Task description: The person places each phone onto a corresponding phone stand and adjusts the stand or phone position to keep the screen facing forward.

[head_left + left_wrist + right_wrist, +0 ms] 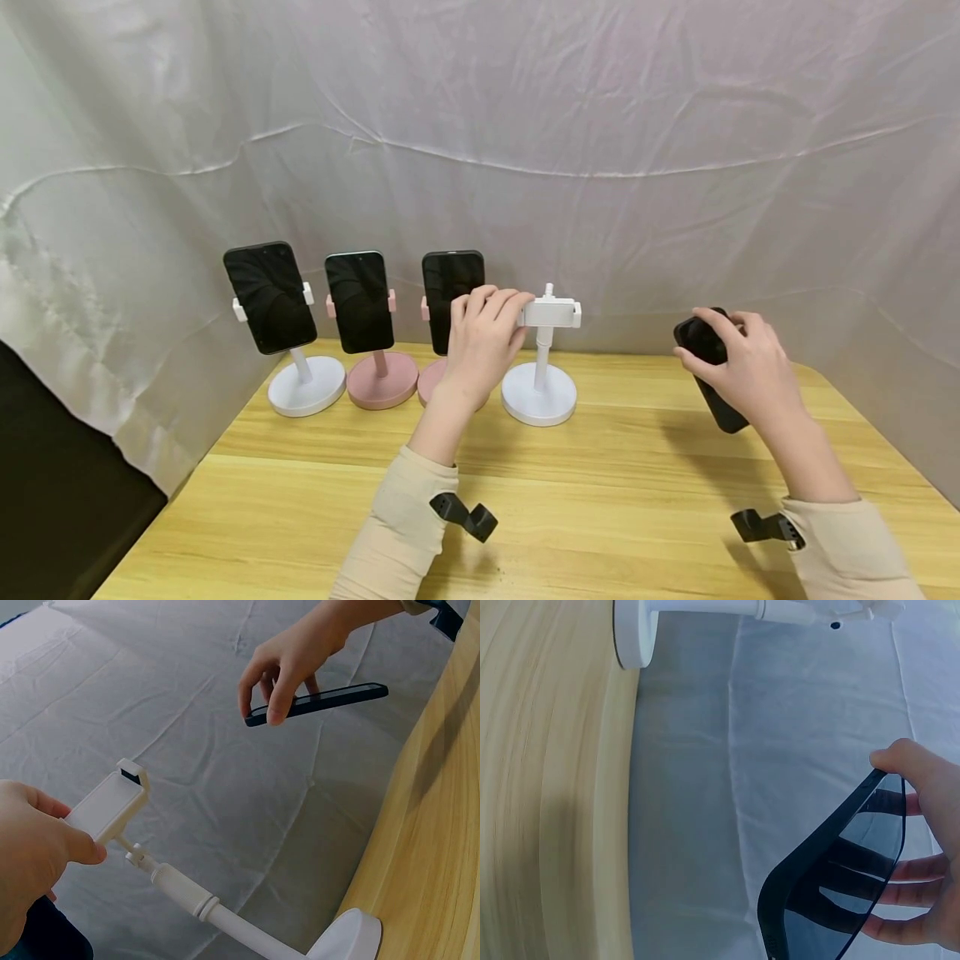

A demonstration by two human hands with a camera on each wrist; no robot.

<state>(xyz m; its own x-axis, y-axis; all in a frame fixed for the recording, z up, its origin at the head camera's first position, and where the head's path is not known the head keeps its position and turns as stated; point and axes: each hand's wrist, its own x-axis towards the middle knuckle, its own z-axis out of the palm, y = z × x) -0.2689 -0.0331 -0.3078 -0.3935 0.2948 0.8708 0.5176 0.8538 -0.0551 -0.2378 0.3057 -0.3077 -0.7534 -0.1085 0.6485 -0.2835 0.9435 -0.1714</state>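
Observation:
On the right of the head view my right hand (753,367) grips a black smartphone (723,400) by its upper part, tilted and raised above the table. In the right wrist view, thumb and fingers span the phone (840,877) from edge to edge. My left hand (480,342) holds the left end of the clamp on a white phone stand (538,396). The left wrist view shows the thumb at the near side of the white clamp head (109,806). No phone sits in this clamp; its right arm stands free.
Left of the white stand, phones stand upright in other holders: a white stand (307,387) at far left, a pink stand (382,382), and another pink stand (431,379) partly behind my left hand. A grey curtain (637,225) hangs behind the wooden table (600,500).

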